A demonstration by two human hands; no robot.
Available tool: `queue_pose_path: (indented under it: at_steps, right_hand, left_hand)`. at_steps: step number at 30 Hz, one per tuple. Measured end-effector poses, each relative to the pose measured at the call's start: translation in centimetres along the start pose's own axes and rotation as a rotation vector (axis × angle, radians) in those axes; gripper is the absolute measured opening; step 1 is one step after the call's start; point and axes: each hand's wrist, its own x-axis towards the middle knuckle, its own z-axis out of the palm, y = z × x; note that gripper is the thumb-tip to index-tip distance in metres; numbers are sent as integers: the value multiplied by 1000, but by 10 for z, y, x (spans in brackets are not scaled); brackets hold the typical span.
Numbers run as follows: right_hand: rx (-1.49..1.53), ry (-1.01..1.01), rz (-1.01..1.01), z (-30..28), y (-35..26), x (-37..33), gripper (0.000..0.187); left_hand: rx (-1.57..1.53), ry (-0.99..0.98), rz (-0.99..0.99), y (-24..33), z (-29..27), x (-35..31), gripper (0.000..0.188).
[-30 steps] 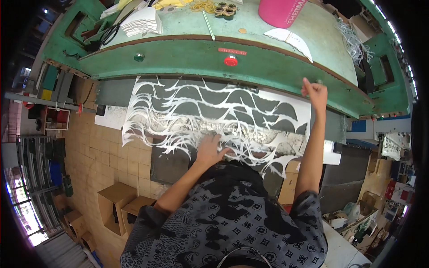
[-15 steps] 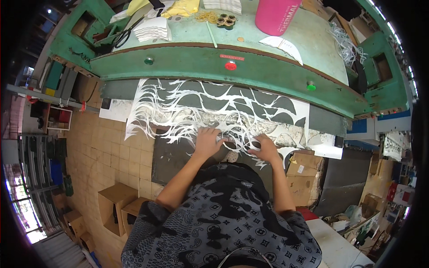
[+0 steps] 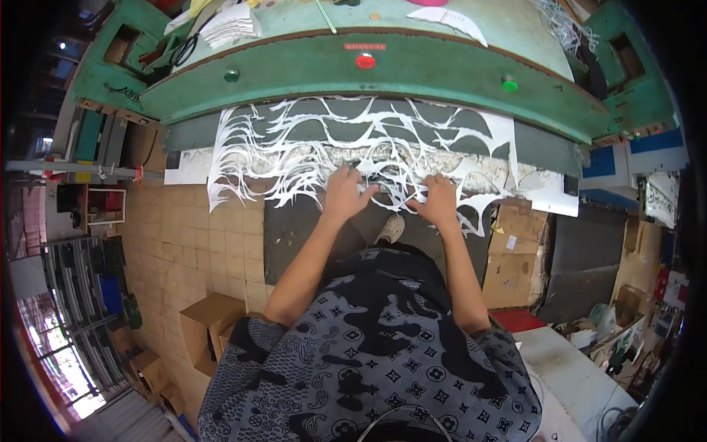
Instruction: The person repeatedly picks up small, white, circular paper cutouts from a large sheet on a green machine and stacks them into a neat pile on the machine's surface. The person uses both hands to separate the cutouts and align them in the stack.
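Observation:
A large white sheet with curved openings cut through it, leaving thin wavy strands [image 3: 294, 120], lies across the bed below the green machine beam [image 3: 294, 72]. My left hand [image 3: 344, 193] rests on the strands near the sheet's near edge. Its fingers reach forward, and the thumb stands apart toward the right. Farther right, my right hand [image 3: 440, 200] lies over the same edge, fingers forward and thumb pointing left, away from them. Tangled strands fill the gap between both hands. Some fingertips are hard to make out among the strands.
A red button [image 3: 365, 61] sits mid-beam, with green buttons at either side. On the table behind lie a stack of white pieces [image 3: 230, 27] and a curved white piece [image 3: 449, 20]. Cardboard boxes [image 3: 210, 324] stand on the tiled floor at left; flattened cardboard [image 3: 513, 254] is at right.
The whole view has shifted, so the beam, sheet and hands appear higher in the picture. Both hands stay at about the same spots on the sheet. More of a shoe shows below.

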Motion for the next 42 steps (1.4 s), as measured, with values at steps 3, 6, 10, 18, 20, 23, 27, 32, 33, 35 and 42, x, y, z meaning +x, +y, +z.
queue_pose_path:
  at_steps: [3, 6, 10, 18, 20, 23, 27, 32, 33, 35, 42]
  right_hand:
    - [8, -4, 5, 1, 2, 6, 53]
    - [61, -5, -6, 2, 5, 3, 46]
    - [193, -134, -104, -24, 13, 4, 52]
    - [417, -92, -2, -104, 0, 169, 63]
    - [387, 131, -171, -81, -18, 229, 77]
    - [73, 137, -243, -14, 0, 292, 86]
    - [38, -167, -275, -27, -17, 309, 82]
    - [292, 330, -395, -10, -10, 238, 66]
    - [398, 360, -362, -13, -11, 225, 65]
    - [603, 421, -289, -25, -10, 201, 62]
    - [373, 346, -753, -76, -13, 148, 58]
  left_hand:
    - [-8, 9, -2, -1, 2, 0, 41]
    - [-15, 21, 14, 2, 1, 3, 40]
    - [-94, -34, 6, 3, -8, 7, 40]
    - [14, 118, -125, -5, -11, 136, 72]
    - [143, 24, -97, -23, 16, 164, 118]
    - [260, -64, -101, -13, 45, 174, 120]
    - [252, -156, -209, -25, 53, 169, 129]
    - [266, -165, -212, -25, 53, 170, 125]
    - [267, -143, -191, -31, 54, 167, 120]
    - [265, -98, -142, -39, 54, 164, 110]
    - [-1459, -479, -624, 38, -28, 142, 59]
